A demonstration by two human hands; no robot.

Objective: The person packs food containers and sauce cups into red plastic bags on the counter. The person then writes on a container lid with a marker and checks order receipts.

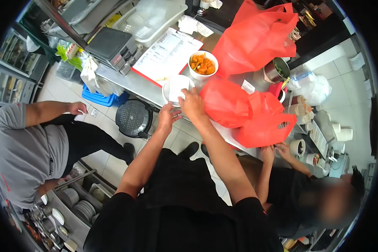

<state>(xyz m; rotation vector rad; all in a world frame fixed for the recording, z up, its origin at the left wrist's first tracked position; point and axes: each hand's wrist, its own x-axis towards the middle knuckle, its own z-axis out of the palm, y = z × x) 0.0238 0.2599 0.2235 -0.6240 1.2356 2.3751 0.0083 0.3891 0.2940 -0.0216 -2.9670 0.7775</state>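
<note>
A round white bowl (168, 93) stands at the near edge of the counter, with a small white paper slip (179, 87) over it. My right hand (192, 103) has its fingers closed on the slip's lower edge, at the bowl's right side. Just below the bowl's near rim is my left hand (168, 117), fingers apart; whether its fingertips touch the bowl is unclear. Behind the bowl sits a white bowl of orange food pieces (203, 65). A red plastic bag (225, 103) bulges close by my right hand.
A printed sheet on a red board (166, 54), a black-topped device (112, 47) and a white basket (172, 11) line the counter. More red bags (256, 38) stand right. A black stool (134, 118) is below. Co-workers stand left (27, 147) and right (294, 197), the latter's hands by a bag.
</note>
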